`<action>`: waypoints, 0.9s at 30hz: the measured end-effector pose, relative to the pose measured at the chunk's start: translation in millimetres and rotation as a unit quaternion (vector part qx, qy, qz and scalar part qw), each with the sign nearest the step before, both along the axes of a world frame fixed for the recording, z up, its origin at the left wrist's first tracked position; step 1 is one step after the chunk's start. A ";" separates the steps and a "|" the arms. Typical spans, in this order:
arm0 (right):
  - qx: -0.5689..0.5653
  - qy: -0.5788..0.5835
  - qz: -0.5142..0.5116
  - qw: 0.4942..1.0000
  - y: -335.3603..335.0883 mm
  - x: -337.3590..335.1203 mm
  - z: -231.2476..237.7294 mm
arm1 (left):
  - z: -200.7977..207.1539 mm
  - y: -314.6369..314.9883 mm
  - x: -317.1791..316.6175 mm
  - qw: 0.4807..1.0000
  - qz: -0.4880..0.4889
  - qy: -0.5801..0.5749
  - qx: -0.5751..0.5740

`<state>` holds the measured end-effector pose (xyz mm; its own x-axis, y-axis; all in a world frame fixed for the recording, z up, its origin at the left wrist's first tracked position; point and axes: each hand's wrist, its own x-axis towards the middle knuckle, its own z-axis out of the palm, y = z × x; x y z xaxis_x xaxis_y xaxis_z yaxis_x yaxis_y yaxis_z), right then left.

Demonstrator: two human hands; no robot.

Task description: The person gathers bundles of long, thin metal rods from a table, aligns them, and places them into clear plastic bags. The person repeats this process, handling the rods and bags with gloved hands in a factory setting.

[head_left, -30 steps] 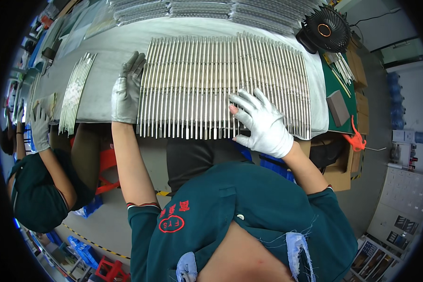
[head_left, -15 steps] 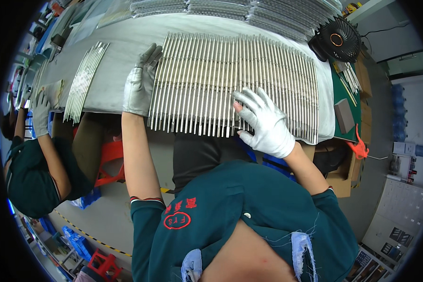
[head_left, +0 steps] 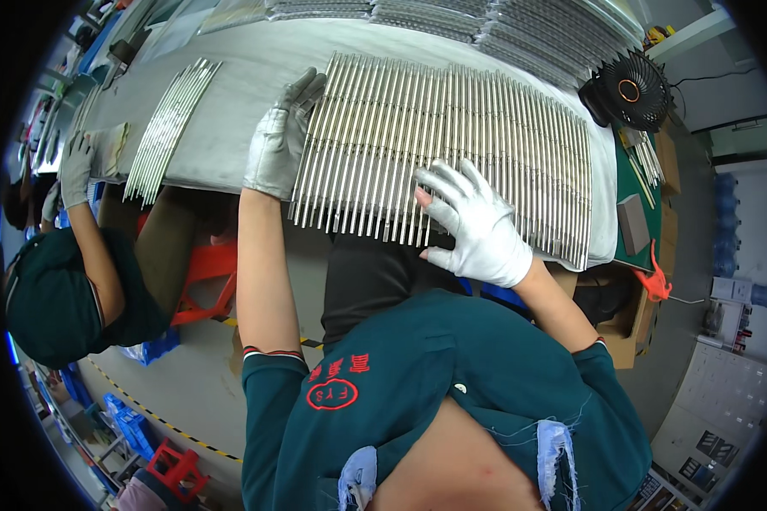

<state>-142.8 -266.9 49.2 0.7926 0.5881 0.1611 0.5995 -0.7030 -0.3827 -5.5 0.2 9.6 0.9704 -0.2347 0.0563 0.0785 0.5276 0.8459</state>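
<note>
A broad row of thin silvery metal rods [head_left: 375, 140] lies side by side on the pale cloth-covered table, their near ends reaching the table's front edge. My left hand [head_left: 283, 140], in a white glove, stands along the row's left side with its fingers stretched out and its palm side against the outermost rods. My right hand [head_left: 479, 223], also gloved but with a bare fingertip showing, lies spread over the near part of the rods, right of the middle. Neither hand grips anything. What is under the right palm is hidden.
A smaller bunch of rods [head_left: 172, 128] lies to the left, near a co-worker's gloved hand [head_left: 77, 170]. Stacked clear ribbed trays [head_left: 537, 43] line the back. At right are a black fan [head_left: 629, 90], a grey block [head_left: 632, 223] and a red air gun [head_left: 654, 279].
The whole view has shifted slightly, putting the table farther right. Relative to the rods, my right hand sits a little farther left. My left hand stays along the row's left side.
</note>
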 end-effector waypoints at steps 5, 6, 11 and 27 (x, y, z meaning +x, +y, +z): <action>-0.031 -0.019 -0.007 0.999 8.7 4.1 -1.8 | 1.5 -0.6 -0.7 1.000 -0.001 -0.006 -0.001; -0.033 -0.021 -0.016 0.999 8.5 4.2 -3.8 | 0.7 0.1 -0.7 1.000 -0.004 -0.010 -0.001; 0.012 -0.006 0.008 1.000 15.7 6.1 0.8 | -5.7 2.6 2.8 1.000 -0.005 -0.012 -0.006; -0.024 -0.015 0.017 0.999 43.8 17.0 -2.2 | 0.6 0.8 -0.7 1.000 -0.011 -0.007 -0.013</action>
